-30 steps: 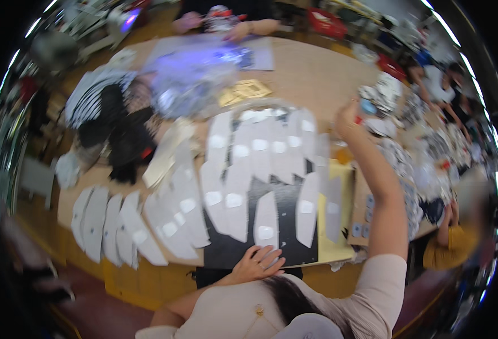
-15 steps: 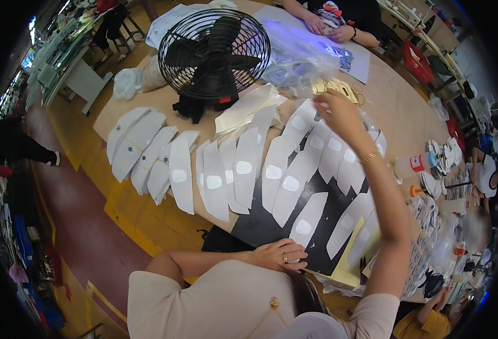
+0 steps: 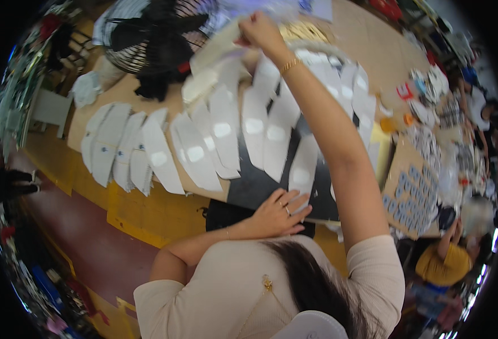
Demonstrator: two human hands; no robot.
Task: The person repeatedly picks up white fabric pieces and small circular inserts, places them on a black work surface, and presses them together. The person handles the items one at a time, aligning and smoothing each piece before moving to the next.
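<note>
My right hand (image 3: pixel 260 33) is stretched out to the far side of the table, its fingers closed on the edge of a thin cream sheet (image 3: pixel 218 50), which is lifted and smeared by motion. More cream sheet (image 3: pixel 199 87) lies just below it. My left hand (image 3: pixel 285 213) rests at the near table edge with fingers apart, holding nothing, its fingertips by the lower end of a pale curved panel (image 3: pixel 303 164). Several similar panels, such as one (image 3: pixel 196 152) with a white rounded patch, lie fanned across the table. My right forearm hides some of them.
A black caged fan (image 3: pixel 158 39) stands at the far left, beside a plastic bag (image 3: pixel 86 88). A black mat (image 3: pixel 252 186) lies under the near panels. Bundled panels (image 3: pixel 105 148) are on the left. An orange-capped bottle (image 3: pixel 393 123) and a board of small grey pieces (image 3: pixel 410 198) are on the right.
My right hand has moved left, from beyond the panels to the cream sheets, and now lifts one. My left hand's fingers have spread. The whole view has shifted.
</note>
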